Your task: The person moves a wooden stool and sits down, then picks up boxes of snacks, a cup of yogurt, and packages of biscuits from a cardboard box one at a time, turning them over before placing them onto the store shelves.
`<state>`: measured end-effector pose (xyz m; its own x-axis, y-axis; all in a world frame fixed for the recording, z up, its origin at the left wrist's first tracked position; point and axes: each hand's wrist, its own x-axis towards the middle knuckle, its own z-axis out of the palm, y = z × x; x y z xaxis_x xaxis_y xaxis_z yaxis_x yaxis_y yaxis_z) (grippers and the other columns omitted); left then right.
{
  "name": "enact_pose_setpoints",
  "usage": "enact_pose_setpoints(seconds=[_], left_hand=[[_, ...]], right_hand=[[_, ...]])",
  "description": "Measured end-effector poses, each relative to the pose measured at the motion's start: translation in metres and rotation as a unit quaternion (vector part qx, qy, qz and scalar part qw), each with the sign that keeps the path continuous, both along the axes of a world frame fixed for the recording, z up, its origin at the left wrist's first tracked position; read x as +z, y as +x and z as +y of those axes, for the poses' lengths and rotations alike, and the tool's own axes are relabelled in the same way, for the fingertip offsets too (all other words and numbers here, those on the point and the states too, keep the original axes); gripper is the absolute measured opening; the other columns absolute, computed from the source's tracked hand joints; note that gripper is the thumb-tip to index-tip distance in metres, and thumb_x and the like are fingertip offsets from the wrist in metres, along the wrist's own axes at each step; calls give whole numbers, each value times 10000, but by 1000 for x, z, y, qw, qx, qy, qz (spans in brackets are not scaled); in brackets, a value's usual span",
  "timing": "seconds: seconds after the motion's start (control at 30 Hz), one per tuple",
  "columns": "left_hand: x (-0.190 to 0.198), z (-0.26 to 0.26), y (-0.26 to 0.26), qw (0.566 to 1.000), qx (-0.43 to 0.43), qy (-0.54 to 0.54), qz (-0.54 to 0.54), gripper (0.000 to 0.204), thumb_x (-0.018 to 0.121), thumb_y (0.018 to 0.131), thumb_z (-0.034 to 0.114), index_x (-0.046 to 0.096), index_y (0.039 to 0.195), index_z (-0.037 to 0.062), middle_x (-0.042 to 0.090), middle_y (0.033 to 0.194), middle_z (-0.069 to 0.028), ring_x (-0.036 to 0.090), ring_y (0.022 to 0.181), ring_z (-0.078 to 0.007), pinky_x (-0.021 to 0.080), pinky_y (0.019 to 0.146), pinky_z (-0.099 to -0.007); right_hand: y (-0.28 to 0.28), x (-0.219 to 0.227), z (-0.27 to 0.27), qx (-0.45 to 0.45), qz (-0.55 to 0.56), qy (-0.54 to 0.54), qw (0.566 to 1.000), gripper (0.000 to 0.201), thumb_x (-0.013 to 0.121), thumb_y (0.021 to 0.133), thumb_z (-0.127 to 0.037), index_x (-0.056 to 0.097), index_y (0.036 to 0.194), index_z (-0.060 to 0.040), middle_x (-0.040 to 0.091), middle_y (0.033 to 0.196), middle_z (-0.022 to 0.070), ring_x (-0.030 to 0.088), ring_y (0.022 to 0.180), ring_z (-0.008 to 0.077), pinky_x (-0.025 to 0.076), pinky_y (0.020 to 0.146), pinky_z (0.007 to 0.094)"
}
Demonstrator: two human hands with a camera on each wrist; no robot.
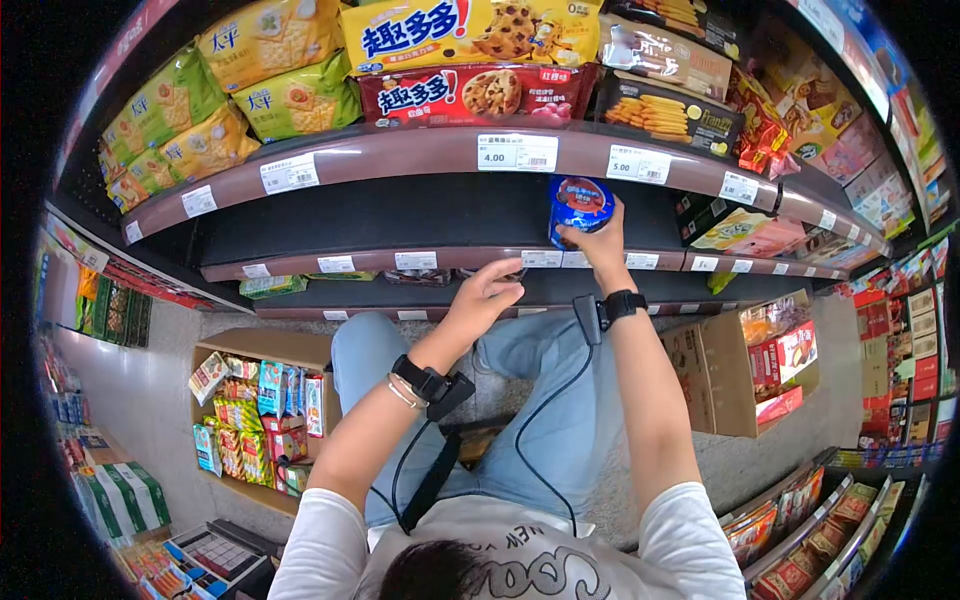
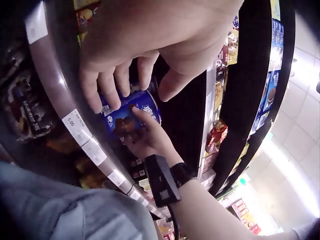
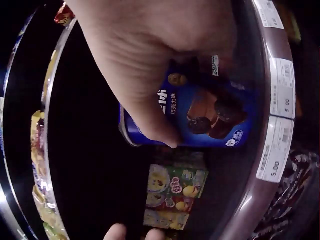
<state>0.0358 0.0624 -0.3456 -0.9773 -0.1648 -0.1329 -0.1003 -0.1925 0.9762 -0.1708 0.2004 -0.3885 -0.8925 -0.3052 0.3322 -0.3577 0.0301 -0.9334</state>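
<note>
A blue tub point(image 1: 580, 212) of chocolate snacks stands upright at the front of the middle shelf point(image 1: 400, 215), just behind its price strip. My right hand point(image 1: 603, 245) grips it by the side, with the thumb across its printed front point(image 3: 210, 115) in the right wrist view. To the left and nearer my body, my left hand point(image 1: 480, 305) hangs in the air with loosely bent fingers and nothing in them. In the left wrist view the fingers of the left hand point(image 2: 155, 45) overlap the top of the tub.
Biscuit packs point(image 1: 470, 95) fill the shelf above. Flat boxes point(image 1: 745, 230) lie farther right on the middle shelf. An open carton point(image 1: 235, 345) of snack bags stands on the floor at left, another carton point(image 1: 710, 375) at right. My bent legs point(image 1: 560, 400) lie between them.
</note>
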Motion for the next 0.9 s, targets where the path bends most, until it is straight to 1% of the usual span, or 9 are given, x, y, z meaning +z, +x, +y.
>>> enact_pose_setpoints(seconds=[0.23,0.33,0.53,0.6,0.67,0.8,0.83,0.87,0.9], left_hand=[[-14,-11,-3,999,19,-3,-45,412,589,882,189,489,1269,88,491,1302,-54,523,1093,-157,421,887,-302],[-12,-16,-4,999,28,-6,-47,391,595,876,191,507,1245,94,498,1292,-37,516,1094,-147,420,881,-296],[-1,-24,5,998,50,0,-50,383,580,880,204,508,1239,93,506,1281,-33,513,1101,-152,424,883,-301],[3,-31,13,996,68,15,-48,386,578,879,198,505,1242,87,507,1278,-39,519,1093,-155,427,881,-305],[4,-45,22,994,97,8,-49,387,568,872,179,505,1242,84,520,1256,-47,547,1044,-156,439,860,-305],[10,-86,57,983,174,5,-63,368,556,867,193,524,1222,100,560,1189,-38,559,1019,-156,442,842,-299],[6,-99,68,978,198,10,-70,359,551,871,192,527,1217,98,560,1193,-38,561,1015,-157,442,842,-304],[2,-113,80,972,224,15,-74,350,545,876,191,530,1212,97,560,1196,-38,563,1011,-159,441,843,-308],[6,-124,95,967,242,24,-75,336,537,883,195,536,1204,96,559,1203,-34,559,1017,-160,439,848,-316]], right_hand=[[-44,-32,-5,-3,59,37,998,902,832,515,-31,321,1258,-16,486,1193,139,495,1106,234,402,970,340],[-50,-44,-3,37,16,0,999,930,823,524,-16,304,1296,-23,478,1226,137,490,1123,238,395,980,342],[-44,-60,5,78,-81,0,994,994,810,533,-2,253,1356,-18,445,1297,148,470,1174,234,421,962,341],[-29,-56,10,-36,-83,100,991,870,813,552,-62,339,1278,6,548,1152,155,565,1028,237,478,861,327],[-13,-46,10,-129,-115,220,960,796,816,558,-100,388,1220,12,601,1050,153,617,902,239,503,788,321],[28,-44,-11,-84,-156,196,965,447,795,617,-149,535,946,6,642,782,108,614,655,195,502,613,311],[52,-26,-21,-14,-199,178,963,308,763,678,-161,568,857,-3,634,705,80,598,593,151,485,540,282],[74,-16,-34,56,-196,171,964,267,746,714,-169,581,850,-9,631,690,67,579,550,122,454,480,256],[92,-12,-49,103,-200,169,960,257,745,722,-168,587,850,-11,632,688,65,577,555,117,450,483,251]])
